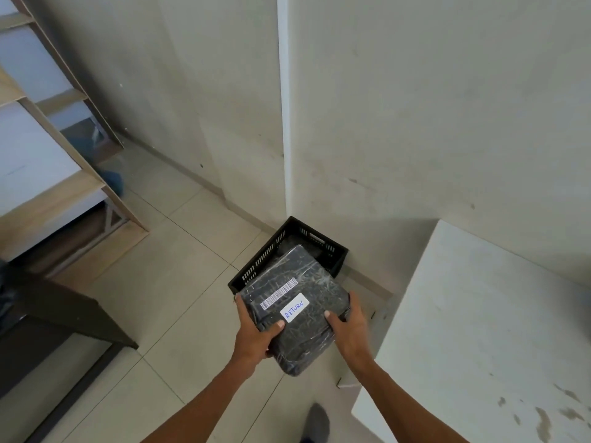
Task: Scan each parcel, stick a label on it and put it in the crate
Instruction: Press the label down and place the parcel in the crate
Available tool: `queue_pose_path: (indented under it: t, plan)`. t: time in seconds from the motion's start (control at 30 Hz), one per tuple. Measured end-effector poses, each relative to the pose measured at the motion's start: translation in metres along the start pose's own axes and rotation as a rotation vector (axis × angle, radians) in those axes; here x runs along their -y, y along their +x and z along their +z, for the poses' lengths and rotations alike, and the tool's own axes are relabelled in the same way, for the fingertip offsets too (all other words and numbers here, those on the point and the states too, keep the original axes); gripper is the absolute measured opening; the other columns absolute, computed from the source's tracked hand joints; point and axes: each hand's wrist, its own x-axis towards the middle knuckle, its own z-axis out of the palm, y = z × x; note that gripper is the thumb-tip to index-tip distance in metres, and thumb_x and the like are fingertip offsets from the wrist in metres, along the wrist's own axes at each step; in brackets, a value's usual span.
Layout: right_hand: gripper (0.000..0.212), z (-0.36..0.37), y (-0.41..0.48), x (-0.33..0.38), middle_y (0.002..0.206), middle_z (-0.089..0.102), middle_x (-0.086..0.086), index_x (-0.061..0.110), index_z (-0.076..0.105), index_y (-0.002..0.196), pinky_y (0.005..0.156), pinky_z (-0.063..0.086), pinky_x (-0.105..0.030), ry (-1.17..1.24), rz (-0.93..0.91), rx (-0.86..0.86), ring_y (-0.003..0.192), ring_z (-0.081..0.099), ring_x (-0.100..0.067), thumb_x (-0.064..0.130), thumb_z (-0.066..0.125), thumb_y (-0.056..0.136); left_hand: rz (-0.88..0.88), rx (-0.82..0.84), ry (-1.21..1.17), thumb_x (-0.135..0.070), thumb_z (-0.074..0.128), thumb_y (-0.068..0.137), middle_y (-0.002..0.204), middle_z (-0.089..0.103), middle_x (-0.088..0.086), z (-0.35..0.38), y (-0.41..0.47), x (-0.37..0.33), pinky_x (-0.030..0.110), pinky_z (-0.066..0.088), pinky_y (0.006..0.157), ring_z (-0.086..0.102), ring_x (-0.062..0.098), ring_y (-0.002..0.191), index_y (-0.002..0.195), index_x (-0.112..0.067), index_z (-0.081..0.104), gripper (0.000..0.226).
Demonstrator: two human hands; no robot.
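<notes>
A black plastic-wrapped parcel [297,302] is held flat in the air, just above the near end of a black slatted crate [262,255] on the floor by the wall corner. My left hand [254,330] grips its left edge, thumb on top. My right hand [347,329] grips its right edge. On top of the parcel are a barcode strip [279,294] and a white label [295,307] with "RETURN" written in blue. The parcel hides most of the crate's inside; something dark lies at its far end.
A white, stained table [479,330] stands at the right. Wooden shelving [64,174] rises at the left, with a dark low bench [57,314] in front of it. The floor is pale tile. My shoe [316,422] shows at the bottom.
</notes>
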Motion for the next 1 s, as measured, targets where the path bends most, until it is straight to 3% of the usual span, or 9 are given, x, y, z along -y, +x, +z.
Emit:
queue_pose_path:
  t: [0.1, 0.17, 0.3, 0.43, 0.5, 0.6, 0.7, 0.87, 1.0]
  plan:
    - [0.058, 0.012, 0.029, -0.003, 0.129, 0.057, -0.010, 0.013, 0.040, 0.136, 0.094, 0.056, -0.050, 0.030, 0.018, -0.004, 0.116, 0.060, -0.026, 0.007, 0.071, 0.088, -0.058, 0.060, 0.033, -0.008, 0.084, 0.076, 0.140, 0.045, -0.005, -0.005, 0.031, -0.008, 0.047, 0.061, 0.074, 0.053, 0.028, 0.124, 0.145, -0.061, -0.014, 0.131]
    - [0.054, 0.020, 0.047, -0.005, 0.126, 0.059, -0.010, 0.013, 0.042, 0.132, 0.094, 0.055, -0.049, 0.036, 0.036, -0.014, 0.114, 0.061, -0.026, 0.005, 0.072, 0.087, -0.076, 0.074, 0.039, -0.006, 0.087, 0.071, 0.140, 0.048, -0.003, -0.006, 0.052, -0.011, 0.055, 0.059, 0.078, 0.055, 0.029, 0.123, 0.147, -0.056, -0.005, 0.130]
    - [0.062, 0.037, 0.081, -0.007, 0.129, 0.041, -0.013, 0.016, 0.040, 0.142, 0.101, 0.051, -0.045, -0.015, 0.094, -0.051, 0.111, 0.058, -0.029, 0.008, 0.071, 0.089, -0.088, 0.051, -0.008, -0.005, 0.087, 0.072, 0.135, 0.055, 0.004, -0.009, 0.093, -0.016, 0.064, 0.057, 0.073, 0.062, 0.033, 0.114, 0.138, -0.039, 0.026, 0.096]
    - [0.073, 0.060, 0.125, -0.015, 0.132, 0.055, -0.008, 0.019, 0.027, 0.153, 0.090, 0.057, -0.033, 0.074, 0.118, -0.019, 0.114, 0.060, -0.022, 0.002, 0.065, 0.092, -0.073, -0.053, -0.015, -0.012, 0.068, 0.093, 0.137, 0.054, 0.009, -0.008, 0.142, -0.017, 0.065, 0.057, 0.070, 0.062, 0.040, 0.112, 0.141, -0.034, 0.029, 0.065]
    - [0.056, 0.076, 0.149, -0.021, 0.126, 0.061, -0.002, 0.024, 0.044, 0.136, 0.084, 0.059, -0.026, 0.118, 0.126, -0.043, 0.105, 0.064, -0.015, 0.000, 0.066, 0.091, -0.070, -0.078, 0.016, -0.013, 0.063, 0.096, 0.137, 0.054, 0.010, -0.009, 0.173, -0.015, 0.064, 0.056, 0.080, 0.062, 0.038, 0.113, 0.142, -0.033, 0.028, 0.062]
    - [0.047, 0.103, 0.192, -0.035, 0.113, 0.065, 0.003, 0.032, 0.051, 0.114, 0.093, 0.057, -0.044, 0.151, 0.144, -0.062, 0.102, 0.066, -0.014, -0.005, 0.065, 0.089, -0.094, -0.070, 0.032, -0.011, 0.063, 0.096, 0.136, 0.054, 0.011, -0.011, 0.226, -0.008, 0.062, 0.058, 0.078, 0.063, 0.039, 0.112, 0.145, -0.033, 0.026, 0.064]
    - [0.054, 0.127, 0.233, -0.054, 0.120, 0.062, -0.001, 0.026, 0.047, 0.132, 0.094, 0.056, -0.043, 0.112, 0.128, -0.051, 0.111, 0.062, -0.016, 0.001, 0.067, 0.089, -0.122, -0.056, 0.041, -0.010, 0.063, 0.095, 0.140, 0.050, 0.012, -0.014, 0.282, 0.006, 0.062, 0.058, 0.078, 0.060, 0.038, 0.118, 0.144, -0.032, 0.027, 0.065]
    - [0.056, 0.153, 0.301, -0.108, 0.125, 0.060, 0.006, 0.018, 0.044, 0.141, 0.087, 0.049, -0.019, 0.087, 0.186, -0.079, 0.114, 0.059, -0.014, 0.005, 0.066, 0.092, -0.173, -0.030, 0.006, 0.000, 0.057, 0.096, 0.141, 0.051, 0.012, -0.005, 0.372, 0.041, 0.064, 0.056, 0.080, 0.061, 0.038, 0.117, 0.143, -0.031, 0.030, 0.062]
    - [0.049, 0.166, 0.362, -0.146, 0.126, 0.062, -0.003, 0.019, 0.048, 0.138, 0.097, 0.051, -0.033, 0.032, 0.185, -0.074, 0.113, 0.060, -0.017, 0.005, 0.063, 0.093, -0.173, -0.029, 0.010, 0.004, 0.054, 0.097, 0.139, 0.054, 0.015, 0.018, 0.443, 0.062, 0.059, 0.057, 0.082, 0.063, 0.039, 0.114, 0.144, -0.028, 0.029, 0.062]
